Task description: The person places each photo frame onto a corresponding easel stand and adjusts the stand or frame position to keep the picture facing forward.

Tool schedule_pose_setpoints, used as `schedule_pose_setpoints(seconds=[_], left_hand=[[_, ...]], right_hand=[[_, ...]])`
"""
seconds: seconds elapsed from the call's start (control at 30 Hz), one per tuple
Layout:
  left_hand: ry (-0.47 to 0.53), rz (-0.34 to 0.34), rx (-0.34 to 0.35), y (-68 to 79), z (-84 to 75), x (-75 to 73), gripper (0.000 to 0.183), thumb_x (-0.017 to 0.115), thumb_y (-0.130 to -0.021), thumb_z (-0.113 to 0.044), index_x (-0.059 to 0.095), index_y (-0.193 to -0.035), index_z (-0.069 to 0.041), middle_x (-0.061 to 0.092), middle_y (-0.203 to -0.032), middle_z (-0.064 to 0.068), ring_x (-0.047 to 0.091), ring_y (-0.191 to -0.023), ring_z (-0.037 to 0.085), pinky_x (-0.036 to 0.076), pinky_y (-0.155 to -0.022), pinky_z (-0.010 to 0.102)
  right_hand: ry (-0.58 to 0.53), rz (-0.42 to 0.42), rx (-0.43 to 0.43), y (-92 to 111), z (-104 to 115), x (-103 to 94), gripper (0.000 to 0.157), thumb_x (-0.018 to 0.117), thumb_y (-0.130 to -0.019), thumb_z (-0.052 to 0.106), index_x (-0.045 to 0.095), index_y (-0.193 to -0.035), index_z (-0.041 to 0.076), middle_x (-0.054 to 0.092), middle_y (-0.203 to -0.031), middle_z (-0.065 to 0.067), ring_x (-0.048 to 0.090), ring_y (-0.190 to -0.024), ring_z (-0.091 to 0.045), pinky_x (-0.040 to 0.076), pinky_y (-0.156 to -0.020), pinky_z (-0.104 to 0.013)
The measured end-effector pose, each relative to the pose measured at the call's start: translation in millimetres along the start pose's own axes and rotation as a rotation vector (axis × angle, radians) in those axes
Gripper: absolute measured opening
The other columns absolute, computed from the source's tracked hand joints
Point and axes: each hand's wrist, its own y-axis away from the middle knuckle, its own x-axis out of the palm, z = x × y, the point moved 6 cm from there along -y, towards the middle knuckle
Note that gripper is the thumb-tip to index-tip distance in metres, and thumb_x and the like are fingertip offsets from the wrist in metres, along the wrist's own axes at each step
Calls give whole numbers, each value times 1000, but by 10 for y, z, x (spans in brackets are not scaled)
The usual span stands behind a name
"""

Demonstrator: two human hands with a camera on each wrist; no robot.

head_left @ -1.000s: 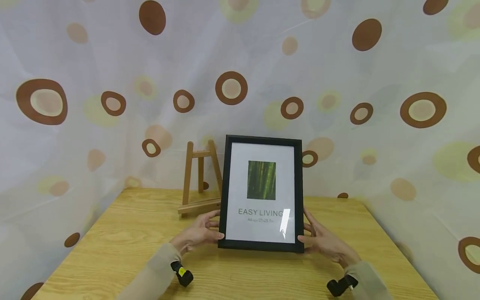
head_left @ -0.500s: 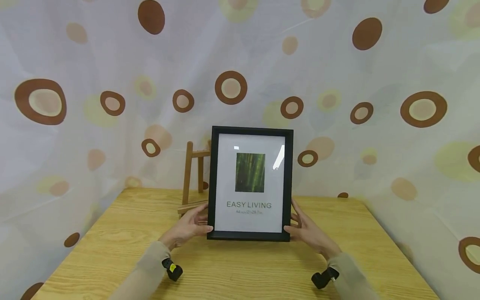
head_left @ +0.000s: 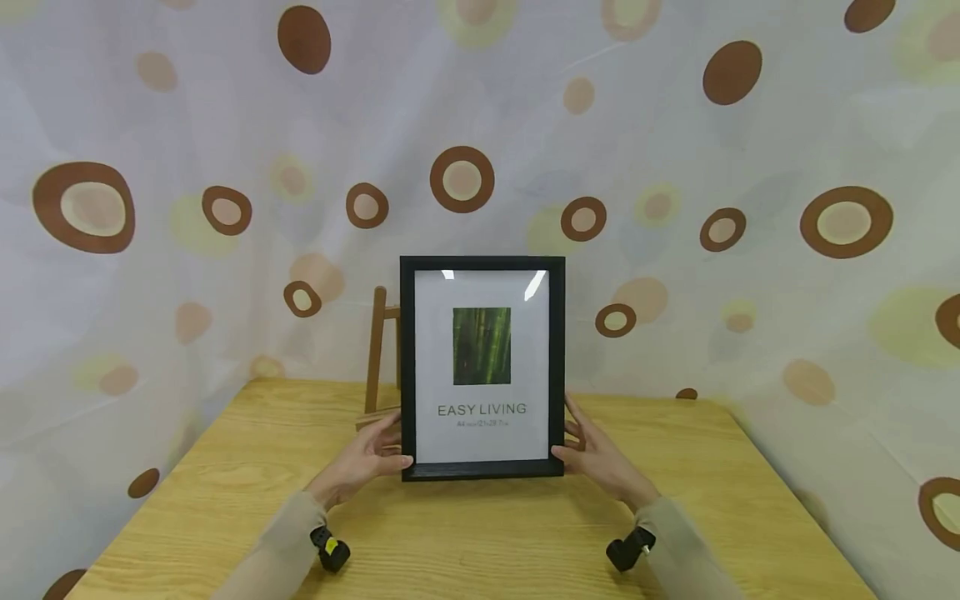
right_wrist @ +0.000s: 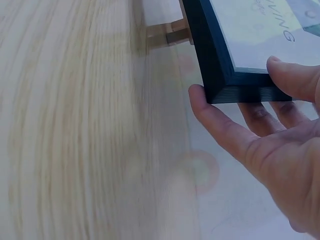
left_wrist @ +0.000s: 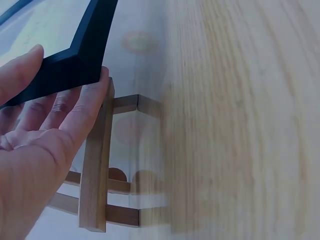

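A black picture frame (head_left: 557,350) with a green bamboo print and the words EASY LIVING stands nearly upright between my hands in the head view. My left hand (head_left: 360,461) grips its lower left side, thumb on the front and fingers behind. On the opposite lower side my right hand (head_left: 603,461) holds it the same way. Behind the frame is a small wooden easel (head_left: 375,354), mostly hidden, with its left leg and the end of its ledge showing. The left wrist view shows the easel's ledge (left_wrist: 95,175) just beyond the left fingers.
Both hands are over a light wood table (head_left: 480,542). A white curtain (head_left: 510,100) with brown and yellow spots hangs behind the table and along its sides. A small black camera is strapped to each wrist.
Both hands have carried the picture frame leftward, across the front of the easel, and straightened its slight tilt. More of the easel is covered now.
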Motion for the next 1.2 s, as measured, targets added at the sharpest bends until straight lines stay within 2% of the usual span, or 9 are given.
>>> schedule_pose_setpoints(seconds=[0.07,0.2,0.4,0.5,0.8,0.97,1.1,1.2], left_hand=[[-14,-18,-11,25,14,-32,91,72,-90,-15,12,-158,-8,33,-153,29,42,-135,44,46,-104,52],[-35,-59,-29,51,28,-94,92,71,-90,-16,10,-158,-6,29,-154,31,37,-138,47,45,-105,53],[-98,-138,-51,89,23,-206,91,72,-90,-16,13,-158,-6,26,-155,31,33,-140,48,41,-107,56],[-121,-171,-66,106,15,-264,90,73,-89,-17,15,-158,-7,26,-155,31,32,-140,48,37,-109,60],[-128,-155,-52,136,9,-349,90,70,-92,-20,11,-158,-8,25,-157,28,27,-143,46,34,-111,59],[-110,-147,-34,119,-5,-378,89,68,-93,-20,9,-159,-10,26,-156,30,29,-143,46,41,-108,55],[-88,-155,-33,86,0,-386,87,69,-93,-19,12,-159,-10,26,-156,29,28,-143,46,47,-103,51],[-81,-151,-29,69,6,-380,87,69,-92,-19,13,-159,-11,24,-157,29,25,-145,46,47,-103,52]], right_hand=[[3,-11,-6,-37,5,18,89,59,-98,9,-5,-159,23,16,-158,-32,37,-135,-53,56,-88,-46],[18,-48,16,-101,-2,44,86,61,-97,9,3,-160,21,21,-157,-32,37,-136,-51,57,-87,-46],[51,-89,42,-192,-22,84,86,63,-96,12,5,-160,19,22,-155,-34,34,-138,-52,56,-87,-46],[45,-78,29,-242,-12,119,85,62,-97,11,5,-160,20,23,-155,-34,36,-137,-51,57,-87,-46],[37,-109,54,-356,-2,190,84,62,-96,8,8,-160,21,24,-155,-33,37,-137,-51,56,-88,-46],[10,-114,71,-433,-7,182,84,61,-96,7,8,-160,22,23,-156,-32,38,-137,-49,56,-87,-44],[3,-122,59,-479,-10,160,79,59,-97,6,11,-159,16,28,-154,-32,44,-133,-47,57,-86,-44],[-33,-127,58,-501,-43,161,72,58,-97,4,18,-157,10,35,-151,-30,48,-130,-44,57,-87,-46]])
